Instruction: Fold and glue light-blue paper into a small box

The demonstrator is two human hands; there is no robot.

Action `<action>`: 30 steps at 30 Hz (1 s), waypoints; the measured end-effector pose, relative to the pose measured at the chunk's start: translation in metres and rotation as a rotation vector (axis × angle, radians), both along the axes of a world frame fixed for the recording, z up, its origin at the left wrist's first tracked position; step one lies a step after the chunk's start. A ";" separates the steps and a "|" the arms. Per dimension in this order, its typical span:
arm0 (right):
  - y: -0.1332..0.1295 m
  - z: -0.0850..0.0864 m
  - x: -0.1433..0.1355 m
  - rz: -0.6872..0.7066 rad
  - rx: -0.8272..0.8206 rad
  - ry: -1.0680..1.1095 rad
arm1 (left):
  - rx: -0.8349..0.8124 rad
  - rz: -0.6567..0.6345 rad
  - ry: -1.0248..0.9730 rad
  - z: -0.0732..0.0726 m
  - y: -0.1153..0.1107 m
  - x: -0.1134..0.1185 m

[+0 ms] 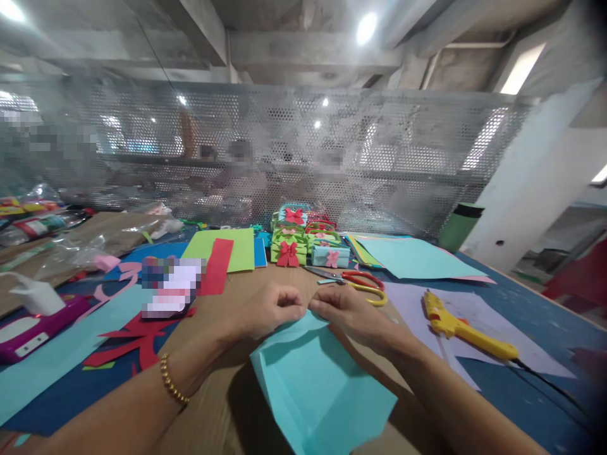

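A light blue sheet of paper (pixel 322 385), creased and partly folded, is held up off the brown board in front of me. My left hand (pixel 275 308) pinches its top edge between thumb and fingers; a gold bead bracelet circles that wrist. Close beside it, my right hand (pixel 346 309) pinches the same edge a little to the right. Just beyond my right hand lie scissors (pixel 367 281) with red and yellow handles. Several small paper bags with bows (pixel 288 253) stand farther back, in green, blue and red.
At right, a yellow glue gun (pixel 467 332) lies on a pale purple sheet (pixel 526 332), near stacked coloured paper (pixel 403 256) and a green bottle (pixel 459 227). Left are a phone (pixel 175 287), red paper cutouts (pixel 142 344) and a purple power strip (pixel 42 328). A perforated metal screen (pixel 284 151) stands behind.
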State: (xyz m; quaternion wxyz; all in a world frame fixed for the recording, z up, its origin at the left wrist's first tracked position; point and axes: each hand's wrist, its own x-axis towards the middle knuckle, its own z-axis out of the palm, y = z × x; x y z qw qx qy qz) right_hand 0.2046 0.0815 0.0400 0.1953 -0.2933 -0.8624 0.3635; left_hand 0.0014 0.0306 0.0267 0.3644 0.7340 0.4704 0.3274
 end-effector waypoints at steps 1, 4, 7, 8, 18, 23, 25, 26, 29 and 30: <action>0.001 0.001 0.000 0.000 0.002 0.002 | 0.005 0.003 0.006 0.001 0.000 0.000; 0.001 0.001 -0.001 -0.006 -0.007 0.010 | 0.021 0.014 0.021 0.004 -0.002 0.000; 0.002 -0.001 -0.001 -0.006 -0.026 0.016 | 0.020 0.028 0.049 0.006 -0.003 0.000; 0.002 -0.002 -0.001 -0.003 -0.030 0.015 | 0.017 0.034 0.071 0.006 -0.003 0.000; 0.004 -0.005 0.004 0.030 0.042 -0.019 | 0.052 -0.018 0.094 -0.004 0.002 -0.005; 0.004 -0.004 0.005 0.048 0.021 -0.043 | 0.048 -0.043 0.105 -0.007 0.003 -0.007; 0.004 -0.003 0.005 0.053 0.014 -0.042 | 0.050 -0.048 0.119 -0.006 0.003 -0.007; 0.004 -0.003 0.005 0.055 0.009 -0.041 | 0.049 -0.048 0.121 -0.005 0.003 -0.007; 0.004 -0.003 0.004 0.053 -0.008 -0.030 | 0.037 -0.046 0.089 -0.002 0.002 -0.005; 0.004 -0.003 0.004 0.050 -0.011 -0.022 | 0.031 -0.043 0.073 -0.001 0.001 -0.005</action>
